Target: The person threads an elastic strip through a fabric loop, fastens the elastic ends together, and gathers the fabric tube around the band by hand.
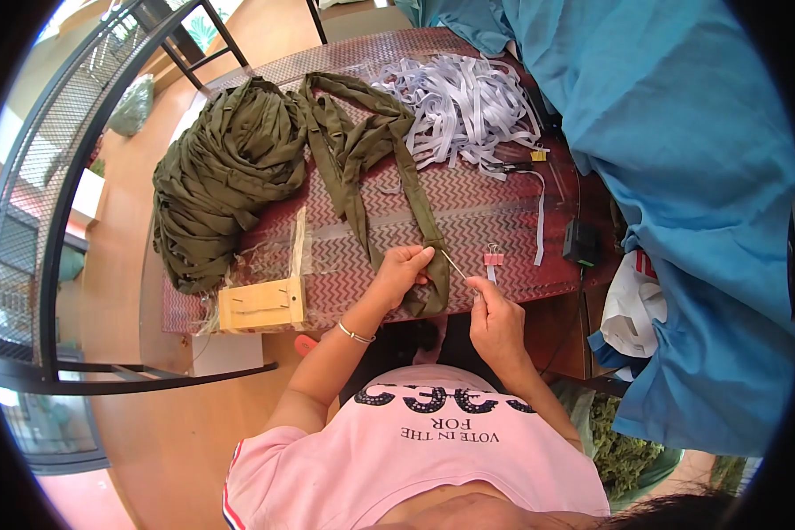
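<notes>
A long olive-green fabric strip (422, 208) runs from the table down to its front edge. My left hand (404, 272) is closed on the strip, thumb and fingers pinching it near a seam. In my right hand (495, 320) is a thin metal rod (455, 265), gripped between thumb and fingers. The rod's far end meets the strip beside my left fingertips; whether it goes into the fabric I cannot tell. Below my hands, the strip's lower end hangs at the table edge. Right of the rod lies a pink binder clip (493, 259) with a short white piece under it.
A large heap of olive strips (230, 168) covers the table's left side. White elastic bands (468, 106) are piled at the back. A wooden block with nails (261, 305) sits front left. A black adapter (580, 242) and blue cloth (680, 132) are at right.
</notes>
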A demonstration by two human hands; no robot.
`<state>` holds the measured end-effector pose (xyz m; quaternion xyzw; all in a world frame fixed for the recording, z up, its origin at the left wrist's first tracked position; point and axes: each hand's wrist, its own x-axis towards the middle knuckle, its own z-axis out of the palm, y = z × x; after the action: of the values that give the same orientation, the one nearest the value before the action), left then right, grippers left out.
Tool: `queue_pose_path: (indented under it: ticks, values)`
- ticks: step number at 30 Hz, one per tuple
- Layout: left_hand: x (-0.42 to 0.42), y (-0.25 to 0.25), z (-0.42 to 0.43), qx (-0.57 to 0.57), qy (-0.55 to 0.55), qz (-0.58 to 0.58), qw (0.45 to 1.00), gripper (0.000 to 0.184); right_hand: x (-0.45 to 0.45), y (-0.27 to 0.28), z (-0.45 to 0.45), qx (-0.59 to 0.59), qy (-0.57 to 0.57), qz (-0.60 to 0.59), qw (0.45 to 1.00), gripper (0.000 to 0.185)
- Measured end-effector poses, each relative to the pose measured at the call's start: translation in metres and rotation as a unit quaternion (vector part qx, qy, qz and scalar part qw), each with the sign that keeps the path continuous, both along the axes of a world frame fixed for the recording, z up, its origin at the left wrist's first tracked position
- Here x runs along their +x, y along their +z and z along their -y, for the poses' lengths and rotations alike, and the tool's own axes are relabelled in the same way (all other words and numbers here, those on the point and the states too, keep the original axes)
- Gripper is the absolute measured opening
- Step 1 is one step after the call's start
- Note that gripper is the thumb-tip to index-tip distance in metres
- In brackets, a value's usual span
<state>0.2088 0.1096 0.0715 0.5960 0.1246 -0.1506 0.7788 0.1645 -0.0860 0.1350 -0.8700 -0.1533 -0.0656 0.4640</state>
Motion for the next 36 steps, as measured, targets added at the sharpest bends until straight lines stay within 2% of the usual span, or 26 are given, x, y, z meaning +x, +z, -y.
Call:
queue_pose_path:
  ticks: [2,5,11,14,20,23,29,30,32,33,35,36]
  values:
    - [-0.001,-0.001,0.001,0.045,-0.017,0.019,0.999,0.020,0.001,-0.002,-0.003,0.005,-0.001,0.008,1.000,0.022]
    - [-0.003,0.008,0.005,0.031,0.013,0.011,0.999,0.019,0.002,-0.001,-0.006,0.007,0.004,0.012,1.000,0.022]
    - [-0.007,-0.010,0.002,0.153,-0.030,0.137,0.978,0.016,0.002,0.004,-0.003,-0.047,0.017,-0.021,0.999,0.023]
    - [-0.008,-0.006,0.004,0.161,-0.041,0.149,0.975,0.016,0.003,-0.002,-0.008,-0.013,0.008,-0.007,1.000,0.023]
    - [-0.006,0.008,-0.001,0.061,0.038,0.088,0.994,0.018,0.000,-0.004,-0.012,0.071,0.031,-0.018,0.997,0.022]
    - [-0.010,0.017,-0.001,0.042,-0.035,0.124,0.991,0.018,0.002,-0.002,-0.015,0.084,0.014,-0.006,0.996,0.022]
    - [-0.022,0.009,0.010,0.113,-0.155,0.150,0.970,0.022,0.010,-0.017,-0.019,0.096,-0.014,0.029,0.995,0.021]
    - [-0.024,0.012,0.012,0.074,-0.217,0.132,0.964,0.023,0.011,-0.016,-0.019,0.091,-0.017,0.051,0.994,0.021]
    - [-0.031,0.021,0.021,0.113,-0.235,0.221,0.940,0.024,0.016,-0.012,-0.022,0.080,-0.021,0.096,0.992,0.022]
    - [-0.033,0.025,0.024,0.133,-0.239,0.264,0.925,0.024,0.019,-0.014,-0.022,0.086,-0.009,0.095,0.992,0.022]
    - [-0.034,0.030,0.023,0.173,-0.281,0.271,0.904,0.022,0.025,-0.022,-0.021,0.100,0.020,0.087,0.991,0.024]
    - [-0.034,0.033,0.023,0.196,-0.300,0.270,0.894,0.021,0.025,-0.026,-0.020,0.144,0.035,0.012,0.989,0.024]
